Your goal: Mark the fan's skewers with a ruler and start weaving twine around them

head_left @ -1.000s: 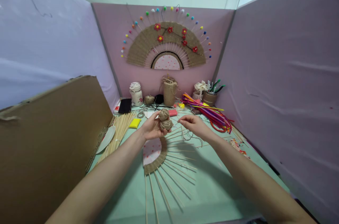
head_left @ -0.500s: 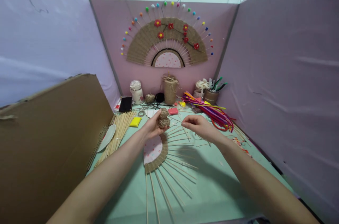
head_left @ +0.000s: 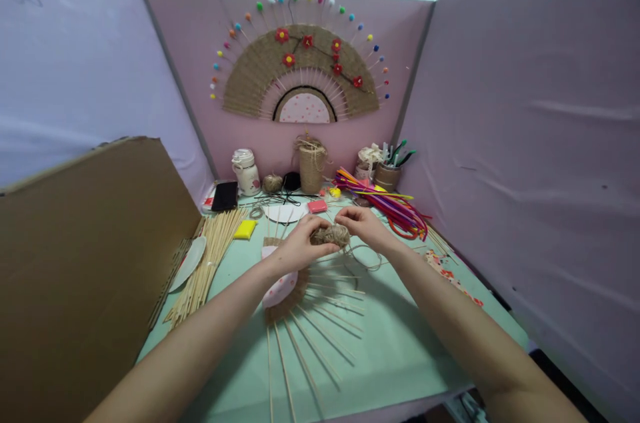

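My left hand is closed round a small bundle of brown jute twine, held above the table. My right hand pinches at the twine by the right end of the bundle. A loose loop of twine hangs below and right of the fingers. Beneath both hands lies a half-round fan frame, its centre white-pink with dots, edged by a brown woven band. Thin sticks spread out from that band; my left hand and forearm hide part of the frame.
Bamboo sticks, a white plate and a cardboard sheet stand left. Yellow clay, a jar, a twine spool and pipe cleaners lie beyond. A finished fan hangs on the back panel.
The twine bundle has turned from upright to lying sideways and moved right. My right hand has come in to meet it, and a twine loop now hangs beside it. The view has shifted slightly.
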A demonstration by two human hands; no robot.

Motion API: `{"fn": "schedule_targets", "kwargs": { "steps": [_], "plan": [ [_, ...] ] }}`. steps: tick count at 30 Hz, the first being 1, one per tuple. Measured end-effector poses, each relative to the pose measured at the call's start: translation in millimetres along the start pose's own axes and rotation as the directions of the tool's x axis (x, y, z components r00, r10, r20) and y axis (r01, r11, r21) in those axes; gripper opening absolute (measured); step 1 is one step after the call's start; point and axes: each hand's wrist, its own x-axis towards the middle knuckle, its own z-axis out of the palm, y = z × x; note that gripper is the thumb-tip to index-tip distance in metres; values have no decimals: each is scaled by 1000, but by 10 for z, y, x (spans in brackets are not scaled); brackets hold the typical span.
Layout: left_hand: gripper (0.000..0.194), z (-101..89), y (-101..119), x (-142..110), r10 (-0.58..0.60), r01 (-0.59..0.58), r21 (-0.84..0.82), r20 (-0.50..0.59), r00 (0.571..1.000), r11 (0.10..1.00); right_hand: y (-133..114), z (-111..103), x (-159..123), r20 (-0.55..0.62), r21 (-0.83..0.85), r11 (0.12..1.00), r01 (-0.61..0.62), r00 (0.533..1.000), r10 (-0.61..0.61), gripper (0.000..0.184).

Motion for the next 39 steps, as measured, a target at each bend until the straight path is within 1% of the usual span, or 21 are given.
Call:
{"fn": "schedule_targets", "kwargs": {
  "steps": [2,3,5,7,8,10,12,14,16,19,22,26,29,31,33,35,37,39],
  "plan": [
    [35,20,-31,27,1,-1,-3,-121,993,1000,77,40,-64,-38,25,999,-45,998,46,25],
    [35,32,-53,43,-7,7,-2,-181,983,1000,108,68,-102,-32,32,997,-66,997,67,25],
    [34,58,-93,70,-29,32,8,-274,961,999,153,131,-175,23,57,993,-102,995,100,23],
    [33,85,-108,79,-32,48,41,-333,943,998,181,194,-232,103,134,981,-142,986,129,17],
    [32,100,-106,75,-16,44,74,-348,937,996,188,222,-251,136,193,966,-170,980,146,15],
    [28,132,-92,54,54,11,178,-356,933,984,187,273,-271,171,308,926,-221,970,175,17],
    [25,168,-78,22,133,-32,288,-340,931,957,168,319,-276,133,348,911,-222,973,186,23],
    [24,203,-76,-10,179,-54,360,-325,929,931,140,358,-281,41,301,937,-179,984,175,28],
    [26,228,-82,-36,190,-60,380,-314,930,923,120,382,-291,-36,234,962,-140,988,153,27],
    [27,240,-93,-67,178,-74,337,-289,941,939,130,385,-312,-61,206,973,-104,991,119,22],
    [32,233,-93,-90,161,-86,275,-262,951,958,183,355,-324,-43,210,974,-80,995,91,19],
    [45,207,-74,-105,157,-96,247,-242,957,964,268,310,-324,-6,214,975,-61,998,64,18],
    [52,167,-61,-105,131,-75,238,-232,964,968,312,286,-330,41,261,961,-93,996,85,19],
    [55,129,-61,-101,92,-45,219,-211,973,975,329,275,-339,82,303,945,-126,991,106,19],
    [58,91,-70,-96,39,-11,188,-149,988,982,337,265,-346,121,336,930,-149,986,114,18],
    [57,62,-85,-88,-1,9,156,-53,999,988,338,257,-348,172,357,920,-164,979,108,17],
    [51,50,-101,-74,-6,2,131,30,1000,991,333,255,-343,226,362,914,-182,969,103,17],
    [40,51,-114,-47,17,-23,115,50,999,993,316,263,-340,257,347,917,-194,960,106,21]
  ]
}}
